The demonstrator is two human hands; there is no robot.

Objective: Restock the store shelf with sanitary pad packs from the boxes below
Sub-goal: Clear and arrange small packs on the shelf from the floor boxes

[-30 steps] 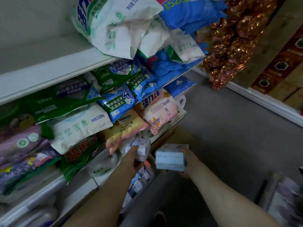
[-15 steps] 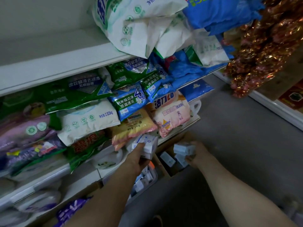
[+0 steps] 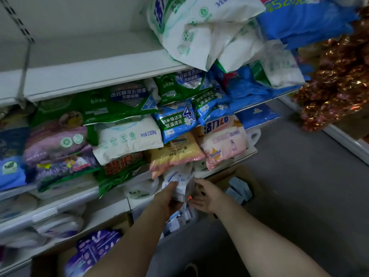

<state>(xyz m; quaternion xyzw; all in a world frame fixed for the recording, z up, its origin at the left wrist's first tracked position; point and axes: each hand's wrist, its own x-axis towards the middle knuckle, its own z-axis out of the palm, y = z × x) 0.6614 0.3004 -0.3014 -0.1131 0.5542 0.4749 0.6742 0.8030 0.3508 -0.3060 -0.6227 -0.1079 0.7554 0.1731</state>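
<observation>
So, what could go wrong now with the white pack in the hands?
The white pack is held at the shelf edge by the left hand; the right hand only touches its side, so it may slip. Pushing it in could also dislodge the overhanging yellow bag.

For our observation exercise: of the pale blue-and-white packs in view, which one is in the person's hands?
The white pack at the shelf edge, gripped by the left hand, right hand alongside; the others lie loose in the cardboard box.
</observation>
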